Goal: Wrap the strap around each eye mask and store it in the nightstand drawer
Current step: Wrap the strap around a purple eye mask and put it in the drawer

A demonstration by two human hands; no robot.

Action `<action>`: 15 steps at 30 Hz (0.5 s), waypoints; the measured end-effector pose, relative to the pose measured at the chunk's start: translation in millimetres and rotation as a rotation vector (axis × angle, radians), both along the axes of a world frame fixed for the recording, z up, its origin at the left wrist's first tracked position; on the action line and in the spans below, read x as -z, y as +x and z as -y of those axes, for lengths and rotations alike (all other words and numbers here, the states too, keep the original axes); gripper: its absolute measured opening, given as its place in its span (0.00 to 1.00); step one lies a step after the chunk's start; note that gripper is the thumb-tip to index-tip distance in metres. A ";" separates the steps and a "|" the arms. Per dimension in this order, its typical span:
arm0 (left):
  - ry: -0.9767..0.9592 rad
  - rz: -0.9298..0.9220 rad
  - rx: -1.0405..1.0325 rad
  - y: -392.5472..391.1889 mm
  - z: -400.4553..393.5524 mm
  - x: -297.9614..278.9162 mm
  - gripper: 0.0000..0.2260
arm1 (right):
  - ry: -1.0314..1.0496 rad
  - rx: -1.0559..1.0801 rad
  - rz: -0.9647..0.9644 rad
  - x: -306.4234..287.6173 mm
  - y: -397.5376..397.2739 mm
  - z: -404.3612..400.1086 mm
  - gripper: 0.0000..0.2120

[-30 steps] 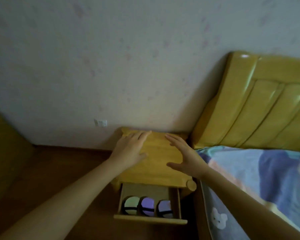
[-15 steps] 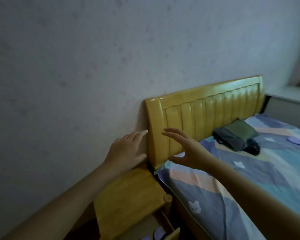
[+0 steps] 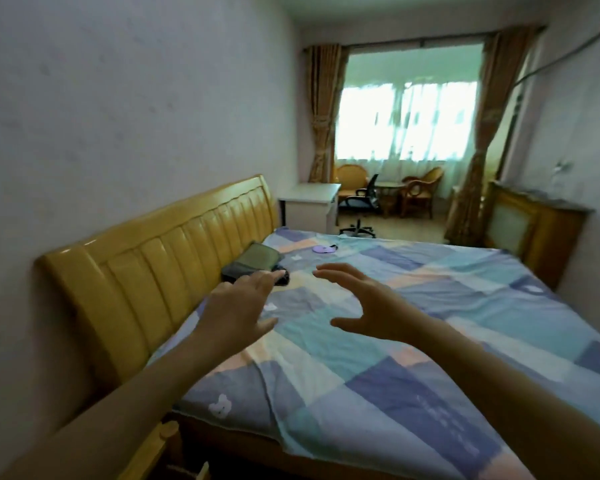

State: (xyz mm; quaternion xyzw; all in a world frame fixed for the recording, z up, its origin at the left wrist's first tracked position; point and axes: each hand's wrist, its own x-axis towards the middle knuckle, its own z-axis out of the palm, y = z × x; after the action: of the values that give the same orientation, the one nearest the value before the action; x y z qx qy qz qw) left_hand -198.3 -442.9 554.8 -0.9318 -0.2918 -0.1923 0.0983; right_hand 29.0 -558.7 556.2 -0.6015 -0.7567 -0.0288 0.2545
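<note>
Both hands, left hand (image 3: 238, 308) and right hand (image 3: 368, 306), hover spread and empty over the bed (image 3: 430, 341). Step in hand: fetching another mask. Next move likely requires reaching the purple eye mask (image 3: 321, 249), well beyond both grips.

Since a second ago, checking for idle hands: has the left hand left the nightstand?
Yes. The left hand has moved off the nightstand and now hovers over the bed, beside the headboard.

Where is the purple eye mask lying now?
The eye mask lies on the bed, far from both hands, right of the dark folded bundle by the headboard.
</note>
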 end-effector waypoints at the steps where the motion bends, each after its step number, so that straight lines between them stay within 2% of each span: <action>1: 0.018 0.002 0.032 21.9 15.7 -3.7 0.36 | 0.007 0.040 0.003 -3.3 17.5 26.3 0.37; 10: 0.016 0.092 0.318 212.3 203.9 0.1 0.32 | 0.003 0.349 0.041 -12.4 172.0 282.7 0.36; 15: 0.030 0.029 0.514 325.0 291.1 0.3 0.32 | 0.011 0.525 -0.004 -8.8 249.6 406.9 0.36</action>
State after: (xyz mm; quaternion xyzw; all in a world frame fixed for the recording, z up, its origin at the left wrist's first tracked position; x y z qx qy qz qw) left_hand 126.7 -734.0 554.5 -0.9709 -0.0441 -0.2285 0.0561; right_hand 278.6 -965.5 565.0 -0.7757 -0.5742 -0.0968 0.2432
